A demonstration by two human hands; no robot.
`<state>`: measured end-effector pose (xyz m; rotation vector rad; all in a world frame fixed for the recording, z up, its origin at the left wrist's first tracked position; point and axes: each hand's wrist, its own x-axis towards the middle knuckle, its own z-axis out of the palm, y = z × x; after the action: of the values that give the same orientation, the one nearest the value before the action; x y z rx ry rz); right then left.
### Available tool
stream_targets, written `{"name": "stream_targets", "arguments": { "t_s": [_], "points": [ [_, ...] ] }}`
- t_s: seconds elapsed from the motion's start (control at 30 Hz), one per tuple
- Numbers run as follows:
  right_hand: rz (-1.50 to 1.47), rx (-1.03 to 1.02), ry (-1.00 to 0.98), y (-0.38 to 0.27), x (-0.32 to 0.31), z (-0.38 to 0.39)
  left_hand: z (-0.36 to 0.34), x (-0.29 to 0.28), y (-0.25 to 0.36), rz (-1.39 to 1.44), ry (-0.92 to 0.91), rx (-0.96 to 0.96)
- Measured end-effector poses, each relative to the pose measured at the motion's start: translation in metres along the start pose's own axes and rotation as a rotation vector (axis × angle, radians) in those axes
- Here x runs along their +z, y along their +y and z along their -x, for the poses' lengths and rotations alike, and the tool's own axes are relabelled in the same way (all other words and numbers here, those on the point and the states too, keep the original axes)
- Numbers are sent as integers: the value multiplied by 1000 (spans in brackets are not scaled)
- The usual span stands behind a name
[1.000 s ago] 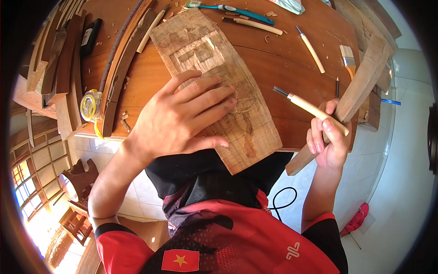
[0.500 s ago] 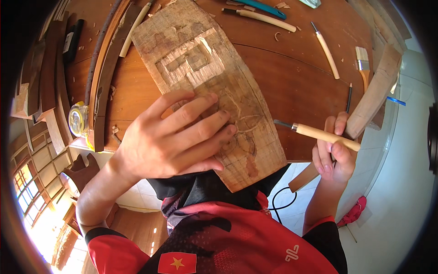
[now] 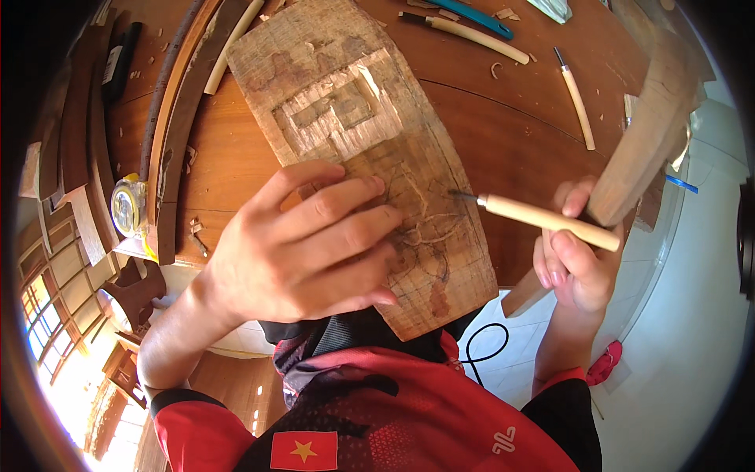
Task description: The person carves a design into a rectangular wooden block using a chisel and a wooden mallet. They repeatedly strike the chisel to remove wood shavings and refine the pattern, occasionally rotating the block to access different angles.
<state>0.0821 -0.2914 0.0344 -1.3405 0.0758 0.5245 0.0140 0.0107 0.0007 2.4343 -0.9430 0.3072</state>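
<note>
Grasping chisel (image 3: 543, 219) and wooden bar (image 3: 649, 141) together, the right hand (image 3: 580, 263) might let the blade (image 3: 464, 195) skid into the left hand (image 3: 287, 248), fingers splayed loosely over the carved board (image 3: 436, 259) overhanging the table (image 3: 503, 149).

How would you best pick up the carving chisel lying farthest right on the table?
Probably grip the carving chisel around the middle of its slim, pale wooden handle, coming from the person's side: the handle's plain end points that way, while the narrow dark blade points away.
</note>
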Motion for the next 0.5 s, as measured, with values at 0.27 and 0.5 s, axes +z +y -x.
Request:
{"name": "stream_targets", "arguments": {
  "t_s": [0.27,0.5],
  "points": [
    [138,-84,-22,5,15,2,3,-25,-14,48,114,-98],
    [93,-56,-118,4,23,-22,-38,-19,-37,463,79,-293]
  ]
}}
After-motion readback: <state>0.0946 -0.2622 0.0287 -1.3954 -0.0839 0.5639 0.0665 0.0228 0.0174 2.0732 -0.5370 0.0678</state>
